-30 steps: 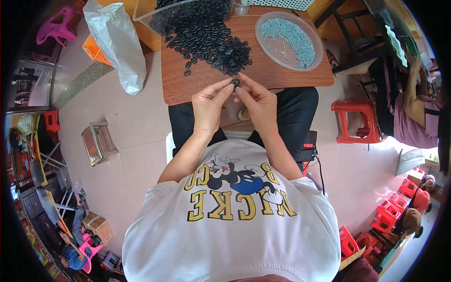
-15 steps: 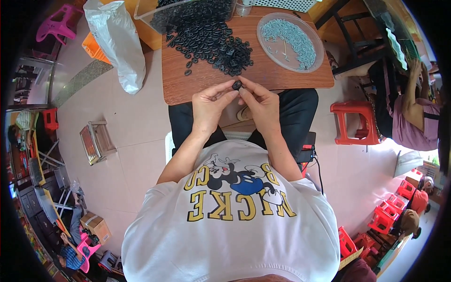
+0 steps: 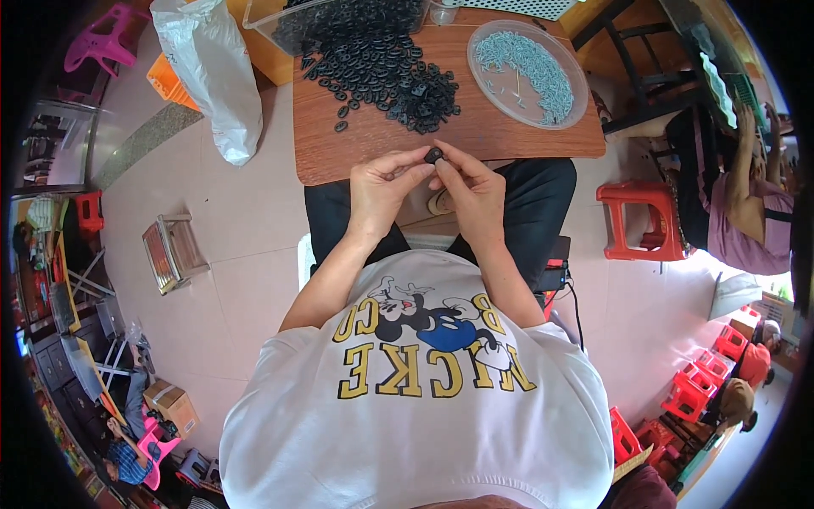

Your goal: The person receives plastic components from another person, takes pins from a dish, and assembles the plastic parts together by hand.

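Note:
At the table's near edge, a small black oval plastic piece point(image 3: 433, 155) is pinched between the fingertips of both my hands. My left hand point(image 3: 377, 188) grips it from the left with thumb and forefinger. Thumb and fingers of my right hand point(image 3: 475, 188) close on its other side and partly cover it. Just beyond my fingertips lies a heap of similar black oval pieces point(image 3: 373, 72), some scattered loose at its left. To the right of the heap, a round clear tray point(image 3: 579, 102) holds many small silvery screws point(image 3: 543, 83) and a thin pale stick.
Behind the heap, a clear plastic bin point(image 3: 275, 36) of black pieces stands on the brown table point(image 3: 318, 161). A white sack point(image 3: 222, 93) is left of the table. On the right are a red stool point(image 3: 644, 220) and a seated person point(image 3: 750, 212).
The black piece has tilted between my fingertips, so its flat face with the holes shows less. Both hands stay in nearly the same place and keep their pinch.

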The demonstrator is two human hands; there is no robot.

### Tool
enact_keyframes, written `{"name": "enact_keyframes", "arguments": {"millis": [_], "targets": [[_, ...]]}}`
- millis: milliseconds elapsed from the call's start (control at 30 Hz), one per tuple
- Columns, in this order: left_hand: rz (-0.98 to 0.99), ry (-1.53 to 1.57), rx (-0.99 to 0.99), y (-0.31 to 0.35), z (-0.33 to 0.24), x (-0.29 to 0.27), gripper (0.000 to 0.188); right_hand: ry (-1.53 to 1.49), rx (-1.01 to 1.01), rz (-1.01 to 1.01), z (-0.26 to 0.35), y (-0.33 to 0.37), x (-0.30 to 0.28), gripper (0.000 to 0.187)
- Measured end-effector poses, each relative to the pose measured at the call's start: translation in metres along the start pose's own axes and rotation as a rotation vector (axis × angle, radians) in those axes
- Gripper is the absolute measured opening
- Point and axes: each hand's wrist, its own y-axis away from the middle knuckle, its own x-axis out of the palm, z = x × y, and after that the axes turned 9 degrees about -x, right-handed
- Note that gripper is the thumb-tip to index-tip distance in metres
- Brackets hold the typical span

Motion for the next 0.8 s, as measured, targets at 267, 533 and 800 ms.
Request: {"name": "enact_keyframes", "arguments": {"millis": [267, 533, 800], "targets": [[0.107, -0.159, 0.002, -0.001, -0.006, -0.007, 0.023, -0.115, 0.062, 0.015, -0.010, 0.007, -0.007, 0.025], [0.111, -0.178, 0.139, -0.005, 0.000, -0.002, 0.024, -0.158, -0.031, -0.127, -0.009, 0.012, 0.003, 0.022], [0.239, -0.136, 0.098, -0.014, -0.009, -0.009, 0.027, -0.234, 0.024, -0.138, -0.012, 0.008, 0.000, 0.023]]}}
